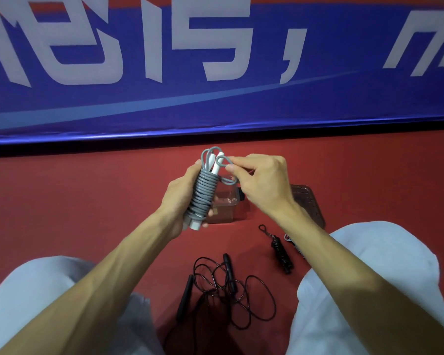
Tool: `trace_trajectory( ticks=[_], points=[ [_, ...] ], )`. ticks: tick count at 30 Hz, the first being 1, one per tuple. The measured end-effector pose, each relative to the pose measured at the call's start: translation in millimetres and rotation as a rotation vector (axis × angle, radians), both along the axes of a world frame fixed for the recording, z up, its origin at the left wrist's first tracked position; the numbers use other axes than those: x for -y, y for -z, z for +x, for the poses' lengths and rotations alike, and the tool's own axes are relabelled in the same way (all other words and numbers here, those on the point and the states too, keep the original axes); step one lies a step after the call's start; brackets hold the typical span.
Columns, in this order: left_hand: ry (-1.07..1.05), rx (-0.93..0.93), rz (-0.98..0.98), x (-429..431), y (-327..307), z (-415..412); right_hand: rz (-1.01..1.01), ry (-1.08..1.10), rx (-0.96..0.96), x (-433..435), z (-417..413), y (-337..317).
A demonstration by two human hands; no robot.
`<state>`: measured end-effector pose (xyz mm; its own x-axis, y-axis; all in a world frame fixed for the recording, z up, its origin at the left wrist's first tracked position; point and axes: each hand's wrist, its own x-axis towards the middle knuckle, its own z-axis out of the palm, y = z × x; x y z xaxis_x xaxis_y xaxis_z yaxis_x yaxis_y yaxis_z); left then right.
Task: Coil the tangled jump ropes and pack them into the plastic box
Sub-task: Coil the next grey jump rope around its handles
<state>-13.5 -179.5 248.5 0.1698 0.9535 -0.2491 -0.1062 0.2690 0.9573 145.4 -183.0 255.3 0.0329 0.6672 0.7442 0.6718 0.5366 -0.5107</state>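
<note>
the left hand (180, 198) is wrapped around a grey jump rope (203, 193), its cord wound in tight turns round the two white handles (195, 225). the right hand (262, 185) pinches the loose end loop (224, 162) of the cord at the top of the bundle, so both hands are closed on the same rope, close together and raised above the floor.

the risk sits in that last loop. if the end is not tucked under a turn, or the pinch slips, the springy cord probably unwinds from the top. if the left grip eases, the handles could slide out of the bottom of the wrap.

just behind the hands stands the clear plastic box (224, 206), open, with its lid (308, 201) beside it on the right, partly hidden by the forearm. a thick bundle may jam against the box wall.

nearer the person, a coiled black rope (281, 252) lies by the right forearm, and a tangled black rope (231, 285) sprawls on the red floor (87, 201) between the knees. a shifting knee could snag it.
</note>
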Motion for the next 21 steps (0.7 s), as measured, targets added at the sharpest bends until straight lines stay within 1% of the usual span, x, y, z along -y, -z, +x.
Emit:
trace_trajectory(
  ticks=[3, 6, 8, 12, 16, 19, 21],
  points=[
    [-0.001, -0.005, 0.006, 0.4, 0.6, -2.1, -0.015, -0.006, 0.097, -1.9, -0.1, 3.9],
    [-0.044, -0.079, 0.080, 2.3, -4.4, -1.9, -0.006, 0.017, 0.144, -2.3, 0.0, 3.9],
    [-0.042, -0.091, 0.140, 3.6, -7.8, -2.4, -0.003, 0.047, 0.179, -1.0, -0.9, 3.9],
    [0.000, -0.154, 0.247, 5.2, -10.5, -5.5, 0.002, 0.108, 0.219, -0.1, 0.7, 1.9],
    [0.054, -0.225, 0.341, 7.8, -8.8, -6.4, 0.033, 0.123, 0.296, 2.3, 1.3, 0.5],
    [0.053, -0.291, 0.383, 8.8, -6.7, -5.7, 0.033, 0.133, 0.319, 3.7, -1.4, 2.4],
    [0.035, -0.334, 0.416, 7.6, -7.3, -6.3, 0.007, 0.137, 0.282, 2.3, -1.3, 3.1]
  ],
)
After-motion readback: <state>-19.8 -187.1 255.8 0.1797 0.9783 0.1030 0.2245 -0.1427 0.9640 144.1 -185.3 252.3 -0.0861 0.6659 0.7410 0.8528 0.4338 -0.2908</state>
